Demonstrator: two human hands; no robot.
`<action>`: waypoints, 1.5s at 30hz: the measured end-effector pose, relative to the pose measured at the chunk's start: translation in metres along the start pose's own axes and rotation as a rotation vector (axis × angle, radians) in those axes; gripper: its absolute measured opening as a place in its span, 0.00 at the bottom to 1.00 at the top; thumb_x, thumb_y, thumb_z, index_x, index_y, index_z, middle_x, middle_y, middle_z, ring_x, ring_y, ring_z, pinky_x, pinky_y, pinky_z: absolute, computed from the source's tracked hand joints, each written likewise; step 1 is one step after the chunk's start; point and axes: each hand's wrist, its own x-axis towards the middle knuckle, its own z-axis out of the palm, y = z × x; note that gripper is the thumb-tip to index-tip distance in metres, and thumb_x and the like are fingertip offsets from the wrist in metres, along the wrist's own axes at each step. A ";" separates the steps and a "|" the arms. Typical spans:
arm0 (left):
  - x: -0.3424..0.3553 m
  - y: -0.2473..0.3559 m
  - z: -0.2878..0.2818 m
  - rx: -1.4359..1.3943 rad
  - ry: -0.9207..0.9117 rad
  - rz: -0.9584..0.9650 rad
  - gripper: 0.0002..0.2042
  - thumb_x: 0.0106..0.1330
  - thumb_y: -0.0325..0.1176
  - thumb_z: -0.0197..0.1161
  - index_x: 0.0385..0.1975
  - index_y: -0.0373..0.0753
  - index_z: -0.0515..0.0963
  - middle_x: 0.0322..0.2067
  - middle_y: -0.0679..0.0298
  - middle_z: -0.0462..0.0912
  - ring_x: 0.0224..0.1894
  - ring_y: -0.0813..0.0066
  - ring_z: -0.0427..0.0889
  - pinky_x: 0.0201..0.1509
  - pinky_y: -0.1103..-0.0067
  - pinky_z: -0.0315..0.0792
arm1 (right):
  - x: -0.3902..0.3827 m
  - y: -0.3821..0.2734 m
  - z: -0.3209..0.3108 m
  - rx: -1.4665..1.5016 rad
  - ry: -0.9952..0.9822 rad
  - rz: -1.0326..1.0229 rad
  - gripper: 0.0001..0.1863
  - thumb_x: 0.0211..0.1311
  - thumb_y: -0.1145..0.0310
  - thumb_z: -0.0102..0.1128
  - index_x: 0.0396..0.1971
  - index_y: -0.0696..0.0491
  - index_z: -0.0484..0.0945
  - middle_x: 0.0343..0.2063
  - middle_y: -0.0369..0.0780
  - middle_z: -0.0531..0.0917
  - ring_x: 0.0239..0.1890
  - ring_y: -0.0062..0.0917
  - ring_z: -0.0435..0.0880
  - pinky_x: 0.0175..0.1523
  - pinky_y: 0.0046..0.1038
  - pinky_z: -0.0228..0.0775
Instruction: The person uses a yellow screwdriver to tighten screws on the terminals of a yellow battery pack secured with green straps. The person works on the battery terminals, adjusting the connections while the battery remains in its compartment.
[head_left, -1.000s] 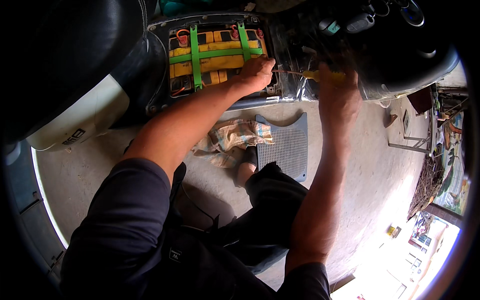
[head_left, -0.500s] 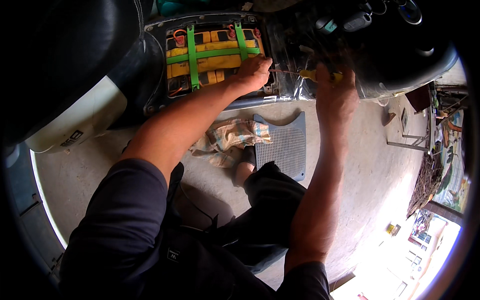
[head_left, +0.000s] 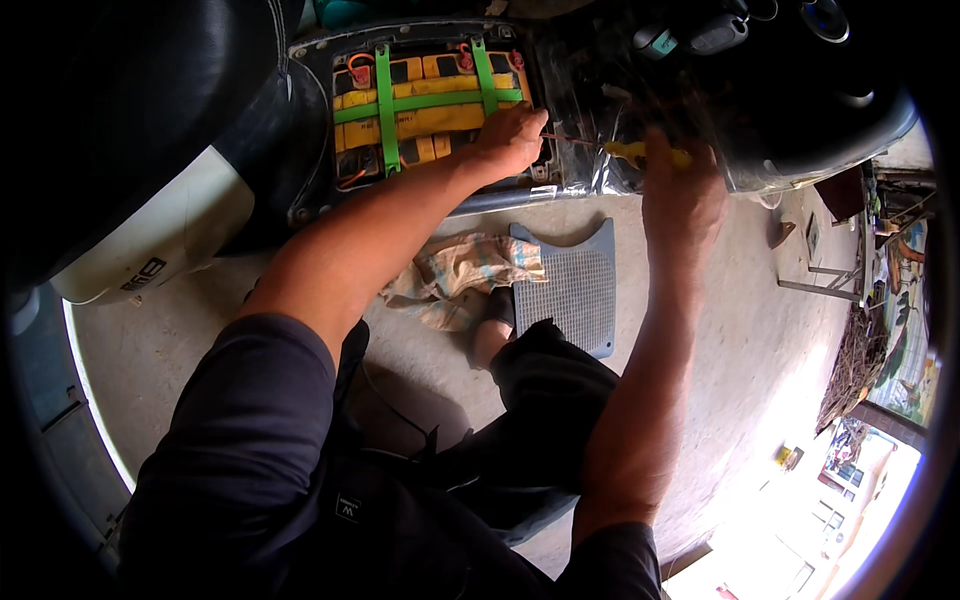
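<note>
My right hand (head_left: 684,205) is wrapped round the yellow handle of a screwdriver (head_left: 627,150), whose thin reddish shaft points left. At the far end of that shaft, my left hand (head_left: 512,140) has its fingers pinched together; what lies between them is hidden. The left hand is over the right edge of an open battery compartment in a scooter's black floor. Inside sit yellow-and-black batteries (head_left: 432,122), crossed by green straps (head_left: 387,110). Red and orange wires (head_left: 361,67) show at the compartment's corners.
Clear plastic film covers the black scooter panel (head_left: 740,120) on the right. Keys with a fob (head_left: 718,36) hang above it. A black seat (head_left: 150,110) rises at left. Below, a grey ribbed mat (head_left: 565,300) and a checked cloth (head_left: 480,262) lie by my leg.
My right hand and the screwdriver have shifted slightly right and down. The left hand stays pinched in nearly the same spot at the compartment's edge.
</note>
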 end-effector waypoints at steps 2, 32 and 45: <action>0.000 0.001 -0.001 -0.001 -0.014 -0.010 0.08 0.56 0.31 0.63 0.32 0.36 0.73 0.33 0.52 0.78 0.39 0.50 0.79 0.42 0.61 0.73 | -0.003 -0.005 -0.001 0.054 -0.010 -0.056 0.23 0.59 0.56 0.62 0.47 0.58 0.77 0.33 0.50 0.84 0.37 0.41 0.86 0.43 0.37 0.76; 0.002 0.002 0.003 -0.005 -0.013 -0.028 0.09 0.56 0.30 0.63 0.33 0.36 0.73 0.34 0.51 0.78 0.39 0.49 0.79 0.43 0.61 0.73 | -0.010 -0.010 0.008 0.210 0.002 -0.305 0.23 0.56 0.58 0.64 0.47 0.57 0.78 0.35 0.47 0.85 0.38 0.34 0.86 0.44 0.32 0.77; 0.002 0.001 0.001 -0.008 -0.032 -0.027 0.09 0.57 0.31 0.63 0.33 0.35 0.74 0.34 0.51 0.78 0.40 0.49 0.79 0.44 0.61 0.73 | -0.007 -0.013 0.000 0.139 0.020 -0.193 0.17 0.57 0.61 0.61 0.40 0.58 0.78 0.32 0.50 0.84 0.37 0.43 0.85 0.43 0.37 0.75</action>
